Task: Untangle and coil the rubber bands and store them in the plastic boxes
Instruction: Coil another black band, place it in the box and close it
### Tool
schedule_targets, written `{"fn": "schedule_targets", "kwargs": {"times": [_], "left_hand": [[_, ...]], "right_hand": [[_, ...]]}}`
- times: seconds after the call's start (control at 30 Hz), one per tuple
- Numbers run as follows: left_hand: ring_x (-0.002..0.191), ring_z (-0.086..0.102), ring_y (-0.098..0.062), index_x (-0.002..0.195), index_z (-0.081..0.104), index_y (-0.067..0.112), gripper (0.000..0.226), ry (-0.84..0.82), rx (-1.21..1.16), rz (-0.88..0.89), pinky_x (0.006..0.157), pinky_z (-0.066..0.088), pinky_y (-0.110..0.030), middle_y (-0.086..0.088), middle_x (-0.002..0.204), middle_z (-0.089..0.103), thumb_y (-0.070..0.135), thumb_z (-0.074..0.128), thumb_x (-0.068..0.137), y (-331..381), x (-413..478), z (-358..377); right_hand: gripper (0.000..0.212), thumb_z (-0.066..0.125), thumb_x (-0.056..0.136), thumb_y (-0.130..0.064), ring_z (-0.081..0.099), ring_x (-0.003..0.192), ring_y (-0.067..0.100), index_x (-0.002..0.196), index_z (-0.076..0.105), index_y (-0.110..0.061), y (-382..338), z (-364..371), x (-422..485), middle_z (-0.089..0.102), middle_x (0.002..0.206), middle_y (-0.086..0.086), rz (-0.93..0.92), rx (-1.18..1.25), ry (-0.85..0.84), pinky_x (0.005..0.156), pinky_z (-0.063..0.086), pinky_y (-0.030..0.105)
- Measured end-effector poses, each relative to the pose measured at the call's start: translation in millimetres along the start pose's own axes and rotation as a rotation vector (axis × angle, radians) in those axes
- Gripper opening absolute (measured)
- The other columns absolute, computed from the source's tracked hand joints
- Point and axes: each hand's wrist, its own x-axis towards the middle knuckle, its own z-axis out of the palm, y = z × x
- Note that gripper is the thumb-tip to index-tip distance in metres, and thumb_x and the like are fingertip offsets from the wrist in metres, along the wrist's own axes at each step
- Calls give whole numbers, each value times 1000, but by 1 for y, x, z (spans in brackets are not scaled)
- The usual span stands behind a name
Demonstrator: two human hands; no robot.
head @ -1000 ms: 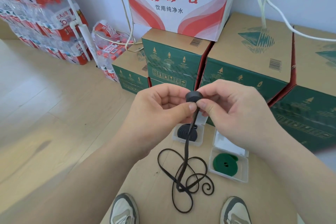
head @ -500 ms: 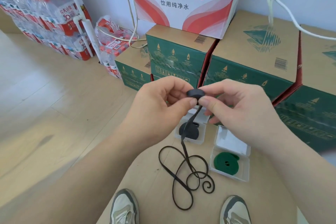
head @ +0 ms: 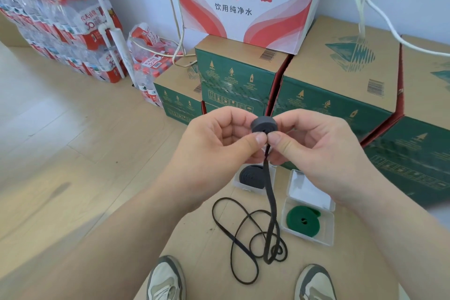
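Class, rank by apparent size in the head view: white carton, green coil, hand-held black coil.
Largest: white carton.
Then: green coil.
Smallest: held black coil, though nearest the camera and partly covered.

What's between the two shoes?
Head view: the near loop of the black band lies on the cardboard between the left shoe and right shoe.

Bright, soft light; floor (head: 36,114) washed out at left, faint shadow there. Wide-angle bends edges. My forearms (head: 73,251) blur low down; centre sharp.
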Motion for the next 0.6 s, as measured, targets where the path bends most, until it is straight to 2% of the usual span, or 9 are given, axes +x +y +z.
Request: {"fn": "schedule_targets", "kwargs": {"times": [0.1,0.17,0.23,0.3,0.37,0.43,0.53,0.6], "left_hand": [[67,64,-16,104,75,24,26,68,497,202,66,56,-25,2,79,69,12,83,83,-9,3,-7],[67,56,-11,109,74,29,31,53,788,373,63,49,-25,9,81,61,18,81,81,-15,5,-8],[69,55,-8,106,74,29,25,27,902,446,64,51,-29,11,81,59,21,77,82,-18,4,-4],[69,59,-8,96,75,27,15,45,870,442,64,54,-35,10,78,62,20,77,83,-18,4,-2],[68,64,-11,88,76,26,14,74,729,309,65,57,-29,8,74,68,15,81,82,-15,4,-3],[67,69,-13,86,77,22,15,72,486,125,66,59,-21,4,74,73,9,84,82,-9,4,-3],[74,74,-21,92,77,11,13,14,95,-33,73,64,-32,-6,81,77,4,83,82,1,3,-6],[80,75,-26,96,76,7,16,-27,-99,-106,75,63,-35,-12,87,77,4,81,81,4,2,-7]], "right_hand": [[18,74,89,-10,63,67,11,90,73,-28,5,1,-3,68,79,-6,-132,-378,7,63,55,30],[15,70,88,-17,58,73,10,91,69,-31,6,6,-6,60,83,-11,-242,-653,8,61,52,36],[12,64,88,-24,57,75,15,93,67,-33,5,10,-9,57,85,-10,-286,-852,16,57,52,38],[10,64,88,-25,58,75,18,94,67,-33,3,11,-10,56,86,-9,-302,-919,30,56,53,39],[10,70,88,-20,60,76,16,93,69,-29,5,9,-9,59,85,-10,-319,-823,33,60,54,41],[13,77,87,-13,67,75,13,94,75,-24,3,5,-5,69,83,-8,-196,-484,52,68,59,37],[17,79,85,-7,77,76,23,99,79,-17,-8,1,-3,79,84,3,19,-3,63,74,65,34],[17,76,85,-4,77,78,26,99,79,-13,-13,-1,-3,80,87,6,7,100,28,75,65,35]]}}
